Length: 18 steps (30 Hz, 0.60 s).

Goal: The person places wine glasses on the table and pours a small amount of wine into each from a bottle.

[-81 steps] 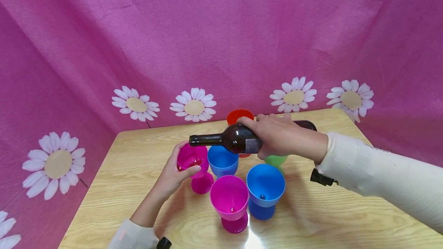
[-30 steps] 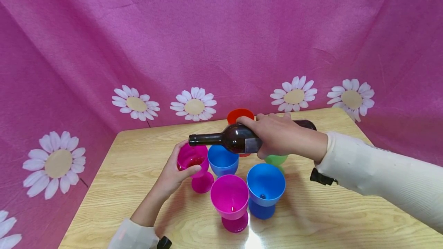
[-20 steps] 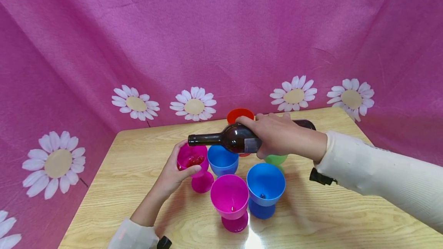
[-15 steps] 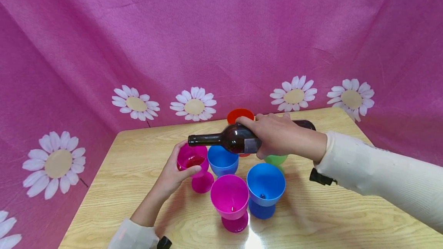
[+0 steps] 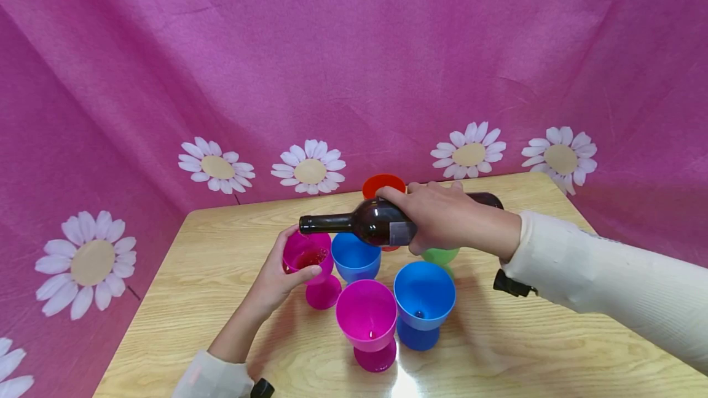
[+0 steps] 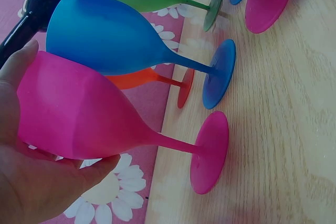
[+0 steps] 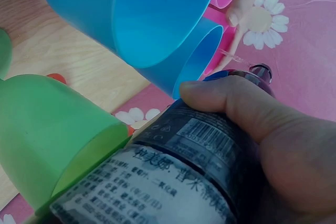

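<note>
My left hand [image 5: 272,280] holds the bowl of a pink goblet [image 5: 323,293], which stands upright on the table in the left wrist view. Red liquid [image 5: 311,257] with bubbles lies inside that goblet. A dark glass wine bottle [image 5: 376,221] is tipped almost level, its mouth just above the goblet's far rim. Around the bottle's body my right hand [image 5: 450,217] wraps its fingers, with the thumb over the label [image 7: 202,137] in the right wrist view. There, a thin stream [image 7: 237,57] runs from the bottle mouth towards the pink goblet.
Under the bottle neck stands a blue goblet [image 5: 356,260]. Closer in are a second pink goblet [image 5: 365,309] and another blue goblet [image 5: 423,290]. A red goblet [image 5: 381,183] and a green goblet [image 5: 440,255] are partly hidden by the bottle and right hand. Pink daisy cloth [image 5: 376,78] hangs behind the table [image 5: 221,250].
The red liquid in the held pink goblet covers more of its bottom than in the earliest frame. The bottle mouth has shifted very slightly left. Both hands keep their hold.
</note>
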### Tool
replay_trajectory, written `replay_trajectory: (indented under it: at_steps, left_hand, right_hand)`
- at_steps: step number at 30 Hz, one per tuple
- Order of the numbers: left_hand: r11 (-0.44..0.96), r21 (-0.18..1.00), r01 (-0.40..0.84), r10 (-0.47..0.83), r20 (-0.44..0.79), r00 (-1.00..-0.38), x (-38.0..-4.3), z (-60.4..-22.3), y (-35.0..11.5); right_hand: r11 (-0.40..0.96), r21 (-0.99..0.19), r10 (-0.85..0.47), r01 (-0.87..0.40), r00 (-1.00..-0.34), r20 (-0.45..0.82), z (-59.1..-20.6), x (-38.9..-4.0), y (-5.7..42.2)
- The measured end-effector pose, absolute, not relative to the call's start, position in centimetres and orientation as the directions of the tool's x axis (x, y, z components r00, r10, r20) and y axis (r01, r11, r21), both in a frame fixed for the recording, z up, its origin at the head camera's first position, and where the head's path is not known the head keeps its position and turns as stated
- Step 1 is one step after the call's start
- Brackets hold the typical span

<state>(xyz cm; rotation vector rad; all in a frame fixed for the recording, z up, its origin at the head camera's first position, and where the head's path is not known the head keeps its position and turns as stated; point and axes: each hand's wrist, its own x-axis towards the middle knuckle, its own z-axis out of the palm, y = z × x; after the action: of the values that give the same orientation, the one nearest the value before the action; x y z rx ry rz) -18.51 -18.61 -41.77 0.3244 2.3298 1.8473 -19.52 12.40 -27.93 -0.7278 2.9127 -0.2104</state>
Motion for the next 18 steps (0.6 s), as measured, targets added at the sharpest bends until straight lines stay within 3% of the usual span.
replay_trajectory:
  at_steps: [18]
  left_hand:
    - [0.230,0.969,0.091,0.252,0.031,-0.967,-18.48,-41.76,-18.52]
  right_hand:
    - [0.863,-0.197,-0.487,-0.464,-0.870,-0.082,-27.71,-19.50,12.71]
